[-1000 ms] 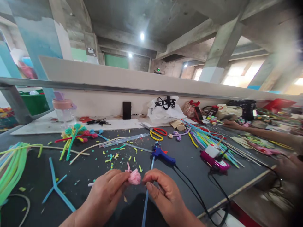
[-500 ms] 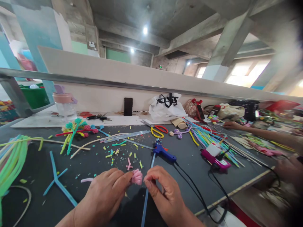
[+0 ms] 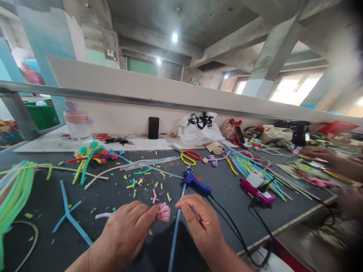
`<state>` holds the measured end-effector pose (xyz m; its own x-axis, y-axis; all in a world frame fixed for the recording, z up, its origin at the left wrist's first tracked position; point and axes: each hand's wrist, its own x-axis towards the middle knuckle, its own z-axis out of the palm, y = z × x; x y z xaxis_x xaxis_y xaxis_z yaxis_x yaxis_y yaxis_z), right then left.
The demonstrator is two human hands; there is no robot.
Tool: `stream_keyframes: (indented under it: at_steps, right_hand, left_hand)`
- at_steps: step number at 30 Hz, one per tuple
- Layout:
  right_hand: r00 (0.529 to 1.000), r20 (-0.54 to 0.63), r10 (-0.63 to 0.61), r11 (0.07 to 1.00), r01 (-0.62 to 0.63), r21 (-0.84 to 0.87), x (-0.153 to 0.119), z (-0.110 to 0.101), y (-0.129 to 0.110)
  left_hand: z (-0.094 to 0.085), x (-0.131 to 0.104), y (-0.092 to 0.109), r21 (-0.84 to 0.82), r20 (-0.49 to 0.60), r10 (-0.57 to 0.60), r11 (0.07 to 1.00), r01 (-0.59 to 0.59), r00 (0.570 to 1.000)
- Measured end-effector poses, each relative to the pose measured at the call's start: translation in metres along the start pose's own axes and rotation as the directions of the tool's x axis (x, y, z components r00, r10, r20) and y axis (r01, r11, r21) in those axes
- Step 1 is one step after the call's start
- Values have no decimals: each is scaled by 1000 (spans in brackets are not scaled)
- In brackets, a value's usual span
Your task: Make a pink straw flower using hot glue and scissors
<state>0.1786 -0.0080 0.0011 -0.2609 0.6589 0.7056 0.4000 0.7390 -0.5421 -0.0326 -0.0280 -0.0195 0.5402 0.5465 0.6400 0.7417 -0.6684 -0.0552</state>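
Between its thumb and fingers, my left hand point(image 3: 129, 226) pinches a fluffy pink pipe-cleaner piece point(image 3: 163, 212); a pale pink stem point(image 3: 103, 215) shows on the hand's far-left side. My right hand point(image 3: 200, 219) is just right of the pink piece, apart from it, thumb and fingertips pressed together; whatever they hold, if anything, is too small to make out. A blue glue gun point(image 3: 197, 183) lies beyond my right hand, with a long translucent glue stick point(image 3: 175, 240) running toward me from it. A small pink crossed piece point(image 3: 154, 197) rests beyond my left hand.
Blue joined stems point(image 3: 67, 214) and a green bundle point(image 3: 17, 196) lie left. Scissors point(image 3: 187, 158), colourful stems point(image 3: 255, 170) and a magenta device point(image 3: 259, 192) with black cords lie beyond and right. Another person's hand point(image 3: 317, 153) is at the far right.
My right hand has moved slightly right and up, away from the pink piece. My left hand has barely moved. The other person's arm at the right has drawn back.
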Motion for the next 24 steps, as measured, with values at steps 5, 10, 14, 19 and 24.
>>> stream_keyframes:
  at_steps: [5, 10, 14, 19, 24]
  right_hand:
    - [998, -9, -67, 998, 67, 2, -1, 0, 4]
    - [984, 71, -163, 986, 162, 30, 2, -3, 0]
    - [978, 113, -173, 984, 167, 57, 2, -3, -3]
    - [977, 139, -160, 986, 152, 66, 1, -4, -5]
    - [968, 204, -145, 989, 134, 68, 4, -10, -5]
  left_hand:
    - [3, -1, -2, -11, 67, 40, 999, -39, 997]
    - [2, 0, 1, -107, 146, 93, 991, -77, 985]
    - [-1, 0, 4, -150, 77, 67, 987, -55, 995]
    - [-2, -2, 5, -185, 82, 102, 979, -85, 991]
    - [-6, 0, 5, -183, 9, 130, 975, -126, 992]
